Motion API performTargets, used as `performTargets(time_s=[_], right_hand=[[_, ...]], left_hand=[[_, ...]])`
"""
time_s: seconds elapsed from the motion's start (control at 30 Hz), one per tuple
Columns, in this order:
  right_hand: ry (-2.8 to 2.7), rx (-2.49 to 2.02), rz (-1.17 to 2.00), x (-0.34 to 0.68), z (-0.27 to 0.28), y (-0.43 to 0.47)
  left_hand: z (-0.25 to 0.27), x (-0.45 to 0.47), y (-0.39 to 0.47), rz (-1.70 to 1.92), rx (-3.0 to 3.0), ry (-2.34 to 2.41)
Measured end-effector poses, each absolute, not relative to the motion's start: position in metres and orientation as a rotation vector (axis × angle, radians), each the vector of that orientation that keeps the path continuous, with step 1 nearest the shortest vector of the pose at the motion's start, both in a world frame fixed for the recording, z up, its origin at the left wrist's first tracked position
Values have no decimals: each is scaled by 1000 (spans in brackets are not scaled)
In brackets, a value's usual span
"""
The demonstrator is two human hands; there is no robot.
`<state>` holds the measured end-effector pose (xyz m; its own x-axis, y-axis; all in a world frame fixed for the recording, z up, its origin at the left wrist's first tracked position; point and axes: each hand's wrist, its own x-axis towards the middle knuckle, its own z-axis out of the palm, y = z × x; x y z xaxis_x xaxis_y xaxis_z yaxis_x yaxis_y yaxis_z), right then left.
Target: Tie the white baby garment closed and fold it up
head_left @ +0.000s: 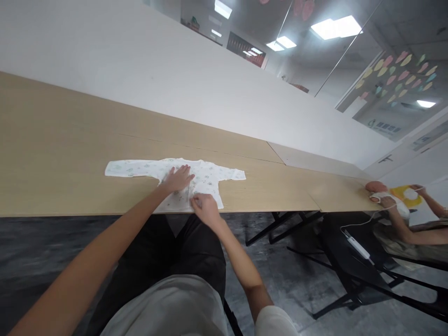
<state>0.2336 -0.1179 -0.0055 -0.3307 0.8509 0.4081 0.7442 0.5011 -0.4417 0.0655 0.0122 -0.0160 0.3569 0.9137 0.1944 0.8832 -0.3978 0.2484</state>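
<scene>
currently left hand [178, 178] is pressing flat and open on the baby shirt [206, 179] on the bench [70, 154]; right hand [205, 206] is pinching its hem. soft, light, likely slides easily; best gripped at edges.

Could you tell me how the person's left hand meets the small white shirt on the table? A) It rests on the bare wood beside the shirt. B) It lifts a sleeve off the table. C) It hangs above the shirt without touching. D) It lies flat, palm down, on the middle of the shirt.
D: the left hand lies spread, palm down, on the middle of the baby shirt, which is flat on the wooden table.
</scene>
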Motion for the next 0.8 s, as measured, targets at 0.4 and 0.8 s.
performTargets(time_s=[0.4,0.8], right_hand=[[-2205,-2005,162,286,46,42],[-2313,-1817,242,330,64,38]], left_hand=[[11,-20,25,281,2291,2032],[37,-70,49,212,2300,1908]])
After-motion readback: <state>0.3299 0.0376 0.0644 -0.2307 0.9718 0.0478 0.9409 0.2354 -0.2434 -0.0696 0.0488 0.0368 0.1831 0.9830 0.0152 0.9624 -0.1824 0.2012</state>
